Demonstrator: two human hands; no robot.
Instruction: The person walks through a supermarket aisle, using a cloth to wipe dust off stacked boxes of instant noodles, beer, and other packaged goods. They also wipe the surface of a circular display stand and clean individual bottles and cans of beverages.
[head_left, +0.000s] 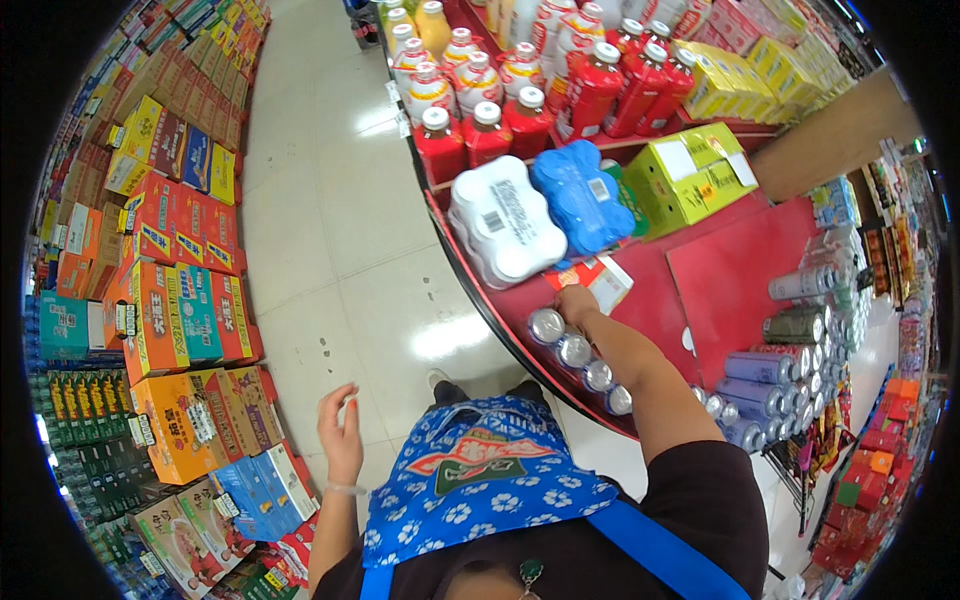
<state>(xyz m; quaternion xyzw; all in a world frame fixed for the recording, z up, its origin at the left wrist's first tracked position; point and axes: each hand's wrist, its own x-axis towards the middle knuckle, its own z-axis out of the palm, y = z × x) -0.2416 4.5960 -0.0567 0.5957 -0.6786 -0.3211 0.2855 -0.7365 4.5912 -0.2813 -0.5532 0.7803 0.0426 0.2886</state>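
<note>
My right hand reaches over the red display shelf, beside the first can in a row of cans with silver tops. Its fingers are curled, and their tips are hidden, so I cannot tell whether they grip anything. Just beyond it lies a red and white printed card. Farther along stand a white shrink-wrapped multipack and a blue wrapped multipack. Nothing is in my left hand, which hangs over the aisle with its fingers apart.
Red-labelled bottles and a green carton stand behind the multipacks. More cans cluster at the right, near a shopping cart. Stacked boxes line the left side of the tiled aisle.
</note>
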